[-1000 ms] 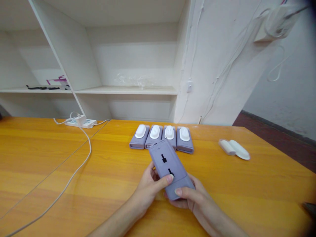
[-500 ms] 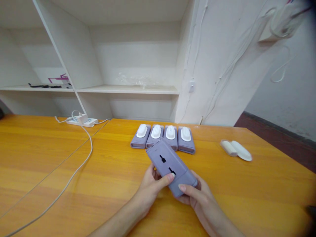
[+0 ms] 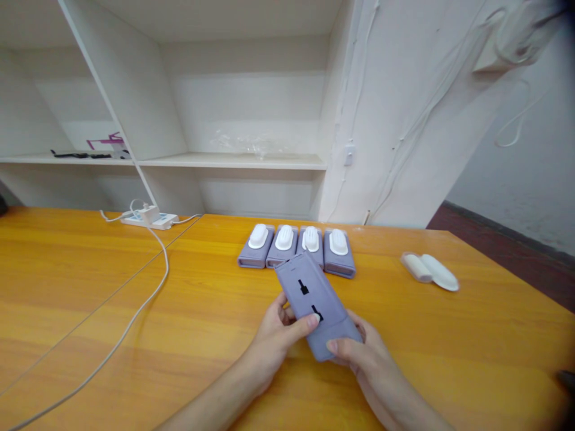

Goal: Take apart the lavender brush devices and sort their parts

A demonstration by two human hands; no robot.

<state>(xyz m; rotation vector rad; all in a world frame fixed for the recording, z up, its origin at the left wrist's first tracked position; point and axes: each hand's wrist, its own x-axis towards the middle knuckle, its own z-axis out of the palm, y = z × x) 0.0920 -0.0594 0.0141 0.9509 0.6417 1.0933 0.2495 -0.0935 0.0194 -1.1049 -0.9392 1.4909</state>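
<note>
Here's lavender all over the flat, rectangular case (image 3: 330, 306), broken by two solid-black stepped marks (image 3: 304, 288)! Lavender again on the four oblong boxes (image 3: 252, 262), white on their oval pieces (image 3: 259, 236), and streaky orange-yellow grain across the wooden tabletop (image 3: 202, 311).

A white shelving unit (image 3: 296, 161) stands behind the orange wood-grain desk (image 3: 81, 287), divided by a partition (image 3: 121, 78). Crumpled clear plastic (image 3: 256, 146) lies on its middle shelf; left of the partition are a pink object (image 3: 108, 142) and, just beside it, a thin black one (image 3: 81, 155). On the desk near the unit's foot sits a white power strip (image 3: 164, 222) with a plug (image 3: 150, 214) in it, and a pale cable (image 3: 166, 263) curves down to the lower left corner. Wires (image 3: 422, 117) run along the white wall (image 3: 399, 66), past a small wall fitting (image 3: 349, 155), and a white box (image 3: 507, 51) hangs at upper right. Beyond the desk shows dark red floor (image 3: 503, 248). A blurred dark thing (image 3: 568, 379) is cut off at the right edge.
</note>
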